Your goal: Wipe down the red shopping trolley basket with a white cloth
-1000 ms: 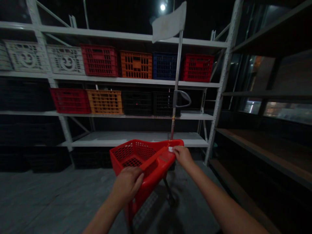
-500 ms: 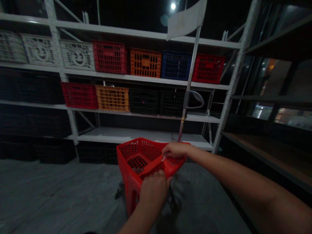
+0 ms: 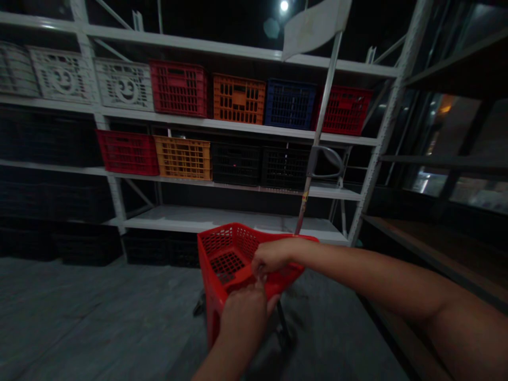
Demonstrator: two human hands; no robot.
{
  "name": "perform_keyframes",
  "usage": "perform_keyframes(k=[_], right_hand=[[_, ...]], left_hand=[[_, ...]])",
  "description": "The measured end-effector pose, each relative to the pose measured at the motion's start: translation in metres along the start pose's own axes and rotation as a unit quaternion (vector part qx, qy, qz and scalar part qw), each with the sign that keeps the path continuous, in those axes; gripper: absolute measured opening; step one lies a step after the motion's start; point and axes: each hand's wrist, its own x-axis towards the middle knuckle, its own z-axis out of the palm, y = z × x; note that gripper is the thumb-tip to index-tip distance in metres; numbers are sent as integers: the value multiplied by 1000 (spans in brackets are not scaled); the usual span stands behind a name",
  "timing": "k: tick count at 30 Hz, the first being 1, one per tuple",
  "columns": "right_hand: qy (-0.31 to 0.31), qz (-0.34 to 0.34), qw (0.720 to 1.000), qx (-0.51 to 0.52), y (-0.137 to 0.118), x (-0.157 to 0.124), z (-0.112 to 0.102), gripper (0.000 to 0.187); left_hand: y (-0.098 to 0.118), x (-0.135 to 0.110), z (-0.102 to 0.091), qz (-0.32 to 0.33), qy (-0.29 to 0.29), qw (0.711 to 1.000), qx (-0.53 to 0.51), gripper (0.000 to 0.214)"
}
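The red cart (image 3: 209,278) stands on the grey floor (image 3: 95,312) before the white rack (image 3: 234,125), the left hand's (image 3: 246,315) grip wrapped over its near edge. The right hand (image 3: 273,255) reaches across above the near rim, bent down close by the left knuckles; what its grip holds, or how tightly, I cannot tell. Floor spreads broadly on the cart's left; on its right, a narrower strip runs to the edge of the brown shelves (image 3: 432,246).

Smooth plastic cart (image 3: 211,283), metal shelving (image 3: 178,44), matt floor (image 3: 99,307)
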Motion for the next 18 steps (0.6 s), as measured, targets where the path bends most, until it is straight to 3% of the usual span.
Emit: perform_keyframes(k=[2,6,12,15,18], right_hand=[[-2,22,999,24,5,1,4,13],[13,142,988,51,30,-9,4,16],[94,214,970,66,65,-53,2,18],[157,250,954,51,64,-69,13,15],[262,290,920,33,41,-66,41,22]], left_hand=[[-2,0,1,6,1,1000,-1,40],[-4,1,-1,-4,-13,1000,11,43],[-5,2,-6,-6,-22,999,30,43],[-7,3,-6,2,-13,999,33,43],[-9,4,-8,7,-15,999,47,43]])
